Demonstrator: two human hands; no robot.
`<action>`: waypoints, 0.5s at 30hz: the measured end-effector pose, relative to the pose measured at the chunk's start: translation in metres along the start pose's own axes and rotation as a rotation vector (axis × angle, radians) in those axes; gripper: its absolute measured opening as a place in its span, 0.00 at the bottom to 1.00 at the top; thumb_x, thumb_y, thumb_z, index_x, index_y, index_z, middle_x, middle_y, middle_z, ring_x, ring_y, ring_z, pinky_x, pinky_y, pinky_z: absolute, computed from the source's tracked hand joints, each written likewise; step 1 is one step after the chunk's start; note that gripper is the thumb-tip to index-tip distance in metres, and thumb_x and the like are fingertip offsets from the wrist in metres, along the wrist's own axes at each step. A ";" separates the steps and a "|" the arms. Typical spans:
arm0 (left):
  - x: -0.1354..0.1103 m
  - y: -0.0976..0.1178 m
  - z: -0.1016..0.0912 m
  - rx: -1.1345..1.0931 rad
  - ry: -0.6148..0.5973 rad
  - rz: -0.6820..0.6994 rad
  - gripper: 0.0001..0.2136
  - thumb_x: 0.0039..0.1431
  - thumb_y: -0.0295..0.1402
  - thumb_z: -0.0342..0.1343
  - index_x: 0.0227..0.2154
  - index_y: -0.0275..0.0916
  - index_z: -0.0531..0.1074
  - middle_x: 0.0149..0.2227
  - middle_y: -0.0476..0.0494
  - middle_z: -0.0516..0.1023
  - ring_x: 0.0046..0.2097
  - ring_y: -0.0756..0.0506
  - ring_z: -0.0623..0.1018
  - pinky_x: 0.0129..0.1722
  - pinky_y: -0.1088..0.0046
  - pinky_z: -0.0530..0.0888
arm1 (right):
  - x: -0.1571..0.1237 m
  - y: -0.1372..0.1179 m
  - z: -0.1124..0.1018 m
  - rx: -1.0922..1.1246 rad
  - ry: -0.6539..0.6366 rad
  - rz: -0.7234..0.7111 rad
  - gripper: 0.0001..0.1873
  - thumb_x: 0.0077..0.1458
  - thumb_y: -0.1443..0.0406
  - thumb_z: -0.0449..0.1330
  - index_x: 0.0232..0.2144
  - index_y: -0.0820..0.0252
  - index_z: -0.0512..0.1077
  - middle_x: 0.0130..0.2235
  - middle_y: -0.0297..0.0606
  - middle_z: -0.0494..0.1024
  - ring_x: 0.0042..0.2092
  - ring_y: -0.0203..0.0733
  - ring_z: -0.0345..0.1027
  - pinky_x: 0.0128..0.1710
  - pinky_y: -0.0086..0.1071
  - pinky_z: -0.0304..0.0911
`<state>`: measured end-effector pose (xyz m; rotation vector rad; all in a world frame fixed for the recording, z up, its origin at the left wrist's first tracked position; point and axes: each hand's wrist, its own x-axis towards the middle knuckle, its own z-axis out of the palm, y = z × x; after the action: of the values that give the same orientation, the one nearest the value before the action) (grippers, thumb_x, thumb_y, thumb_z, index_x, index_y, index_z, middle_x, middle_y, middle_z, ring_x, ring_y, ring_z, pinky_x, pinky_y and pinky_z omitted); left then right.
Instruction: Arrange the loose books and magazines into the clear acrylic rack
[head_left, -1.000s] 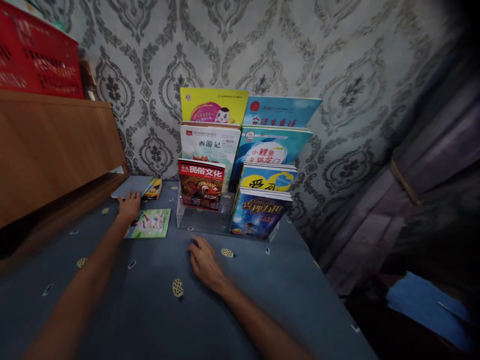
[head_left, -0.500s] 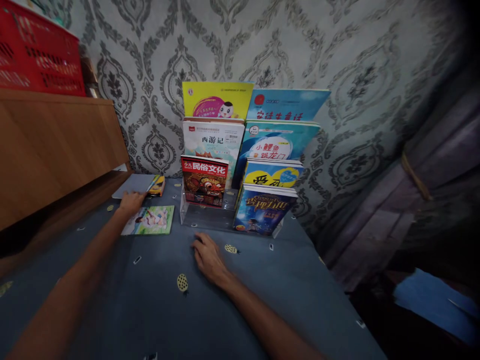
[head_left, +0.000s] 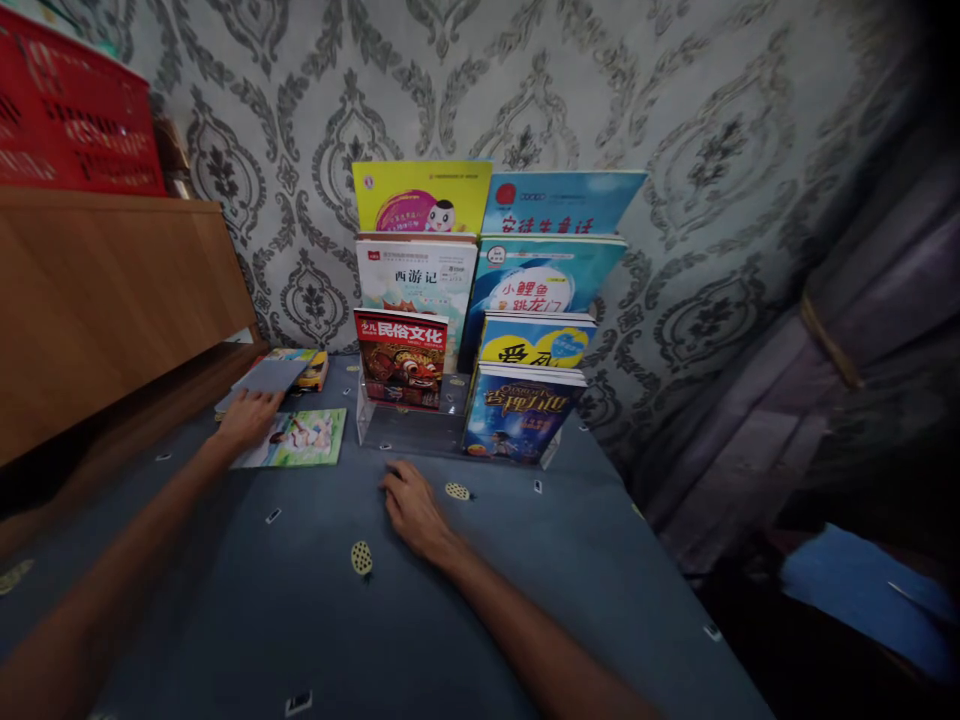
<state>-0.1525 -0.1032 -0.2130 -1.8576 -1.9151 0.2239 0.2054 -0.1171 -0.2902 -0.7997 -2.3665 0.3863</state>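
1. Hands were well apart. The left hand (head_left: 251,415) lay with its fingers on the near part of a plain grey book (head_left: 274,375) at the far left; its thumb side was hidden, so I cannot tell whether it gripped the book or only pressed on it.
2. The right hand (head_left: 411,500) rested loosely on the patterned blue-grey tablecloth (head_left: 420,620), fingers lightly bent, with nothing visible in its grasp.
3. Judging by how things lay, the work was well along but unfinished. Seven covers faced out from a transparent tiered book rack (head_left: 420,432), while a small group of books lay flat on the cloth, not yet stood up.
4. Just beside the left hand, on its near side, lay a green-edged picture book (head_left: 311,440), partly covered by the hand. Past the fingers, an orange-and-yellow book (head_left: 315,371) showed beside the grey one; how many lay beneath was hidden.
5. The rack stood beyond the right hand, near but not touching it. Its left column held a red folk-culture book (head_left: 403,365), a white "西游记" (head_left: 418,278) and a yellow book (head_left: 405,185).
6. Its right column held a dark-blue book (head_left: 521,420), a yellow-and-blue book (head_left: 532,345), "小鲤鱼跳龙门" (head_left: 540,285) and "安徒生童话" (head_left: 562,200).
7. Farther out, a red plastic basket (head_left: 82,115) sat on a wooden cabinet (head_left: 120,300) at left; a tied curtain (head_left: 780,430) hung at right.
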 end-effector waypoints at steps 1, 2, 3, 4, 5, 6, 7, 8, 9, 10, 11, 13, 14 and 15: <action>-0.007 0.005 -0.003 -0.001 0.020 0.026 0.18 0.60 0.27 0.48 0.52 0.32 0.73 0.46 0.26 0.80 0.50 0.32 0.78 0.54 0.52 0.66 | 0.000 0.000 0.000 0.004 0.002 -0.002 0.12 0.59 0.75 0.55 0.41 0.61 0.76 0.52 0.49 0.74 0.54 0.48 0.69 0.56 0.41 0.67; -0.014 0.010 -0.007 -0.001 0.034 0.057 0.17 0.61 0.29 0.48 0.50 0.32 0.74 0.45 0.27 0.80 0.49 0.32 0.78 0.54 0.52 0.66 | 0.000 0.000 0.000 0.007 0.004 -0.004 0.13 0.59 0.75 0.55 0.41 0.61 0.76 0.53 0.49 0.74 0.55 0.48 0.69 0.57 0.41 0.66; -0.022 0.016 -0.010 0.002 0.049 0.089 0.16 0.62 0.30 0.48 0.49 0.32 0.74 0.44 0.28 0.80 0.49 0.32 0.78 0.54 0.52 0.66 | 0.000 0.000 0.000 0.009 0.006 -0.004 0.13 0.58 0.75 0.55 0.41 0.61 0.76 0.53 0.49 0.74 0.55 0.48 0.69 0.57 0.42 0.66; -0.029 0.023 -0.012 0.005 0.063 0.115 0.16 0.63 0.30 0.47 0.48 0.32 0.74 0.43 0.29 0.81 0.48 0.33 0.78 0.54 0.53 0.67 | 0.000 0.000 0.000 0.010 0.005 -0.004 0.13 0.58 0.75 0.55 0.41 0.62 0.76 0.53 0.49 0.74 0.55 0.48 0.69 0.57 0.42 0.66; -0.037 0.029 -0.015 0.003 0.082 0.135 0.16 0.64 0.29 0.45 0.48 0.33 0.74 0.42 0.30 0.81 0.47 0.34 0.78 0.54 0.54 0.67 | 0.000 0.000 0.000 0.011 0.001 -0.004 0.13 0.58 0.75 0.55 0.41 0.62 0.76 0.53 0.50 0.74 0.55 0.48 0.69 0.57 0.42 0.66; -0.044 0.035 -0.017 -0.004 0.103 0.157 0.17 0.65 0.28 0.43 0.48 0.34 0.74 0.41 0.32 0.81 0.46 0.35 0.78 0.54 0.55 0.67 | 0.000 0.000 0.000 0.011 -0.003 -0.005 0.13 0.59 0.75 0.55 0.41 0.62 0.76 0.53 0.50 0.74 0.55 0.48 0.69 0.57 0.42 0.66; -0.050 0.041 -0.018 -0.015 0.122 0.181 0.17 0.65 0.28 0.42 0.48 0.34 0.74 0.40 0.33 0.80 0.46 0.36 0.78 0.54 0.55 0.67 | 0.000 0.000 0.000 0.012 -0.006 -0.005 0.12 0.59 0.75 0.55 0.41 0.62 0.76 0.53 0.50 0.74 0.55 0.48 0.69 0.58 0.42 0.66; -0.056 0.046 -0.020 -0.035 0.140 0.209 0.16 0.66 0.28 0.42 0.46 0.35 0.75 0.39 0.33 0.80 0.45 0.37 0.77 0.53 0.56 0.68 | 0.000 0.000 0.001 0.015 -0.005 -0.006 0.12 0.59 0.75 0.55 0.41 0.62 0.76 0.53 0.49 0.74 0.55 0.48 0.69 0.58 0.42 0.65; -0.060 0.051 -0.021 -0.062 0.154 0.242 0.15 0.66 0.30 0.43 0.45 0.36 0.75 0.39 0.34 0.80 0.45 0.38 0.77 0.53 0.57 0.68 | 0.000 0.001 0.001 0.020 -0.001 -0.008 0.13 0.59 0.75 0.55 0.41 0.61 0.76 0.53 0.49 0.74 0.55 0.47 0.69 0.58 0.42 0.65; -0.064 0.054 -0.022 -0.096 0.162 0.278 0.14 0.66 0.32 0.44 0.43 0.37 0.75 0.38 0.35 0.79 0.44 0.38 0.77 0.52 0.57 0.69 | -0.001 0.001 0.001 0.025 0.003 -0.010 0.13 0.59 0.75 0.55 0.41 0.61 0.76 0.53 0.48 0.74 0.55 0.47 0.69 0.58 0.42 0.65; -0.066 0.056 -0.022 -0.135 0.164 0.312 0.14 0.67 0.35 0.45 0.42 0.38 0.76 0.38 0.36 0.79 0.43 0.39 0.77 0.51 0.58 0.69 | -0.001 0.002 0.002 0.027 0.006 -0.013 0.13 0.59 0.75 0.55 0.42 0.60 0.76 0.53 0.48 0.74 0.55 0.47 0.69 0.57 0.41 0.66; -0.066 0.056 -0.022 -0.226 0.144 0.352 0.17 0.68 0.43 0.44 0.40 0.39 0.76 0.38 0.38 0.79 0.43 0.40 0.77 0.50 0.60 0.70 | -0.001 0.003 0.003 0.022 0.010 -0.021 0.13 0.59 0.75 0.55 0.42 0.59 0.76 0.52 0.47 0.74 0.53 0.47 0.69 0.56 0.41 0.67; -0.064 0.055 -0.021 -0.274 0.126 0.345 0.19 0.69 0.46 0.43 0.40 0.40 0.76 0.38 0.39 0.79 0.43 0.40 0.77 0.50 0.60 0.70 | -0.001 0.004 0.003 0.015 0.011 -0.026 0.13 0.59 0.75 0.55 0.42 0.59 0.76 0.51 0.47 0.75 0.53 0.47 0.70 0.56 0.41 0.67; -0.060 0.053 -0.019 -0.318 0.107 0.314 0.21 0.69 0.47 0.42 0.40 0.40 0.76 0.39 0.39 0.79 0.44 0.41 0.77 0.50 0.61 0.70 | -0.001 0.004 0.003 0.010 0.013 -0.031 0.14 0.59 0.75 0.55 0.42 0.59 0.76 0.52 0.47 0.75 0.53 0.46 0.70 0.56 0.41 0.67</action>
<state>-0.0974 -0.1614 -0.2316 -2.3271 -1.6544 -0.0882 0.2059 -0.1145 -0.2953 -0.7585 -2.3598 0.3787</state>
